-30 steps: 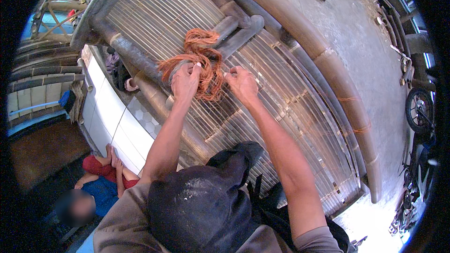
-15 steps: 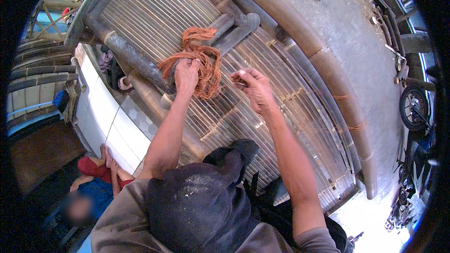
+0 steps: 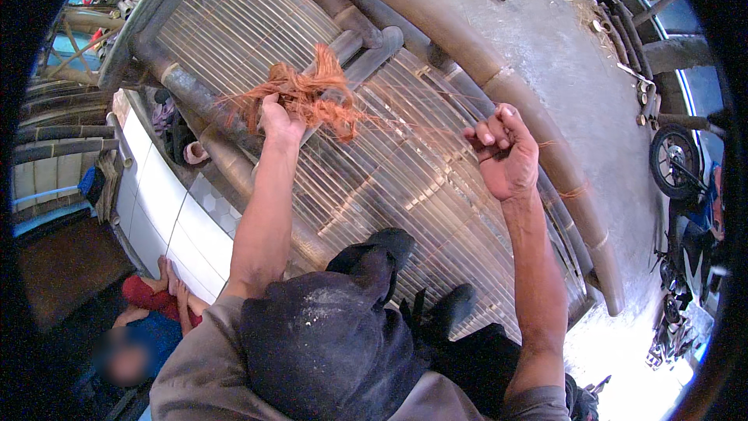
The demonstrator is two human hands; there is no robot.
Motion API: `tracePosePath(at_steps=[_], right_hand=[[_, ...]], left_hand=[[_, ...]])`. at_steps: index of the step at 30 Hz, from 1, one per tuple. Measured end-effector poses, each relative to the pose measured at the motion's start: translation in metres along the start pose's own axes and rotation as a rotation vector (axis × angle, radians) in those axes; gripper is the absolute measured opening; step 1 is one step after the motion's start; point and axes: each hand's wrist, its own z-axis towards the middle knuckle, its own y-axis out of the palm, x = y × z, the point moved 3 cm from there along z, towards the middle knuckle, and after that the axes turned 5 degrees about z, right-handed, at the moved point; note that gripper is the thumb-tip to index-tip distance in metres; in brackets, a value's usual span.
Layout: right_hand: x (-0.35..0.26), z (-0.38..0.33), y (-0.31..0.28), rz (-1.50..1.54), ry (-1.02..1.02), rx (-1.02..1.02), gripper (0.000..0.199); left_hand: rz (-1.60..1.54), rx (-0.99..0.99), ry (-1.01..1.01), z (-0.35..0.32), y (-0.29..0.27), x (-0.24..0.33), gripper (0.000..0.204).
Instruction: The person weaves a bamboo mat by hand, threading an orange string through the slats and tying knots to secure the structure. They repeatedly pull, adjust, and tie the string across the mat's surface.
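Left hand (image 3: 281, 119) grips orange fibre bundle (image 3: 310, 92); right hand (image 3: 506, 152) curled, seemingly pinching loose strands (image 3: 382, 118); slow, even draw likely limits tangling

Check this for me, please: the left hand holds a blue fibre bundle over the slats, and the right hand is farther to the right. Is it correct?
Not quite: the bundle is orange, not blue, as the head view shows. The left hand does hold it over the slats, and the right hand is farther to the right.
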Motion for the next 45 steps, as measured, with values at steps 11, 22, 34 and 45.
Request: tracePosePath(at_steps=[11, 22, 34, 45], right_hand=[[-0.052, -0.052, 0.0, -0.526, 0.176, 0.061, 0.01], [-0.056, -0.07, 0.044, -0.788, 0.106, -0.056, 0.017], [-0.087, -0.128, 0.053, -1.224, 0.104, -0.016, 0.023], [-0.215, -0.262, -0.069, -1.481, -0.136, 0.581, 0.019]], left_hand=[[0.13, 0.103, 0.16, 0.011, 0.008, 0.02, 0.039], [1.558, 0.011, 0.642, -0.08, 0.029, -0.046, 0.1], [1.082, 0.062, 0.266, -0.009, 0.015, -0.072, 0.047], [0.73, 0.145, 0.44, 0.056, -0.006, 0.026, 0.03]])
